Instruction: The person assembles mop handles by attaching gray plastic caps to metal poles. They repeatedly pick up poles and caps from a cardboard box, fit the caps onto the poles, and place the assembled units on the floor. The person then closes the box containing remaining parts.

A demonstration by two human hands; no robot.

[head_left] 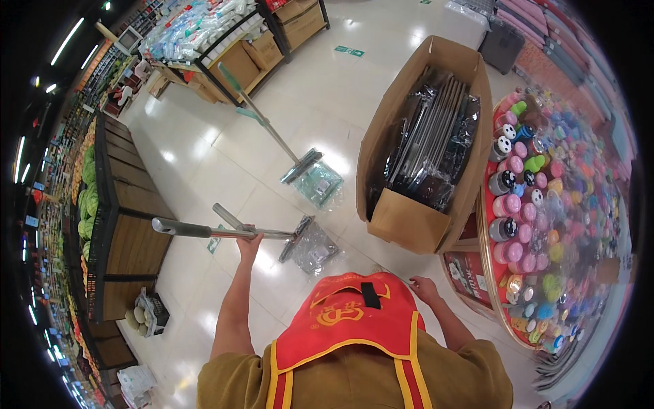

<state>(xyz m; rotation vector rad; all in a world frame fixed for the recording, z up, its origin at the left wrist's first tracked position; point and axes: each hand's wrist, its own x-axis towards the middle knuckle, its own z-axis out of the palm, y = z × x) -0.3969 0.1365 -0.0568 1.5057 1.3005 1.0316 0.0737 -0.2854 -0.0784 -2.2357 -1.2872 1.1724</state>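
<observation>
My left hand (249,234) is closed around the pole of a grey mop (189,229), out to the left of my body. The mop's wide metal head, with a grey pad in clear plastic wrap, rests on the floor in front of me. My right hand (425,289) hangs beside the red apron at my right, its fingers loosely apart and nothing seen in them. Farther ahead stands a green mop (272,136), its plastic-wrapped head on the floor and no hand on it.
A tall open cardboard box (409,219) ahead right holds several plastic-wrapped poles. Right of it, a round display table (489,262) is covered with small colourful toys. At left stands a wooden produce stand (133,225) beside a black basket (158,312). A shelf of bagged goods (197,31) is farther off.
</observation>
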